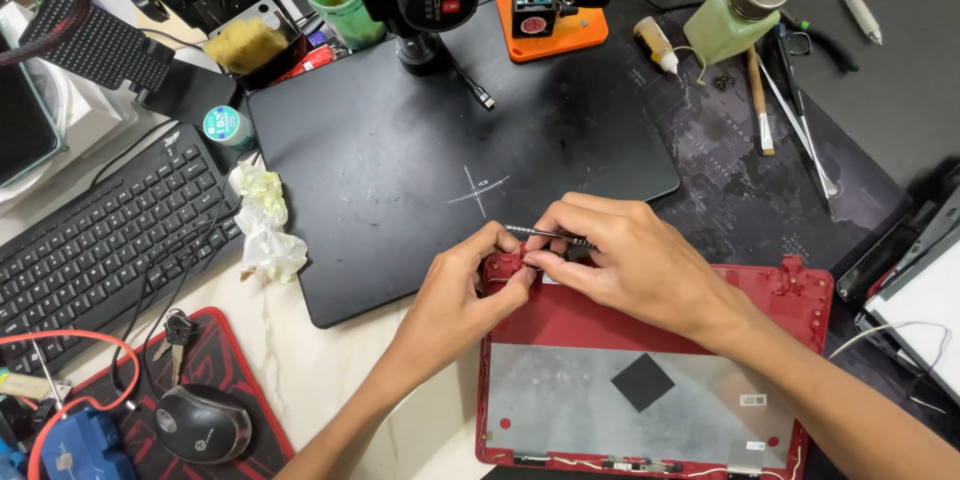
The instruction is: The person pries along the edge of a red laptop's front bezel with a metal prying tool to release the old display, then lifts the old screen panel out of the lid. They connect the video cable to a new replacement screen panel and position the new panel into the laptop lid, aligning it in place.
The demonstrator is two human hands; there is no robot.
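Fingers of my right hand [625,260] pinch a slim metal screwdriver [548,234], lying almost level; my left hand [470,285] fingertips close on the top-left corner of the red laptop lid cover [640,380], which overlaps the black work mat [440,150] beside a keyboard [100,240]

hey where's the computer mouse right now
In the head view, the black mouse sits at lower left on the red-and-black mouse pad, below the keyboard and beside the keys.
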